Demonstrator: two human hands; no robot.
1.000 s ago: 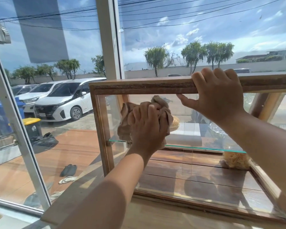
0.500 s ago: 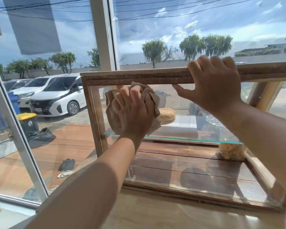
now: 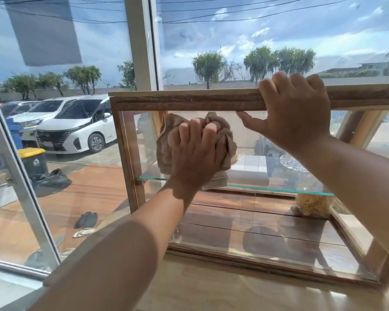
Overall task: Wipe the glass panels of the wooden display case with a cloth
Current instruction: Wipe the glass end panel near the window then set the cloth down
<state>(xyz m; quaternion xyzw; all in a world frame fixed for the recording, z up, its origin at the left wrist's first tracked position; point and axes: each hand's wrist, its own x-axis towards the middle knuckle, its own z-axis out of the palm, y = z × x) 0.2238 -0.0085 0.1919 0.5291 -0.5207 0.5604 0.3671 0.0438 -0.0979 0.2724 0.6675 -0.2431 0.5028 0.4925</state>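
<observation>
The wooden display case (image 3: 189, 102) stands on a pale counter, its front glass panel (image 3: 267, 223) facing me. My left hand (image 3: 195, 158) presses a crumpled tan cloth (image 3: 164, 144) against the upper left part of that panel. My right hand (image 3: 294, 108) grips the top wooden rail of the case, fingers over the top, thumb on the glass below. Inside, a glass shelf (image 3: 279, 189) spans the case, with a straw-coloured bundle (image 3: 312, 205) under its right end.
A large window with a white frame (image 3: 142, 41) stands right behind the case. Outside are a wooden deck, parked white cars (image 3: 76, 129), a yellow-lidded bin (image 3: 33, 160) and sandals. A glass dish (image 3: 292, 163) rests on the shelf. The counter (image 3: 211, 292) runs below the case.
My left hand has moved the cloth from lower on the glass up toward the top rail, then slightly right and down. My right hand has kept its hold on the rail.
</observation>
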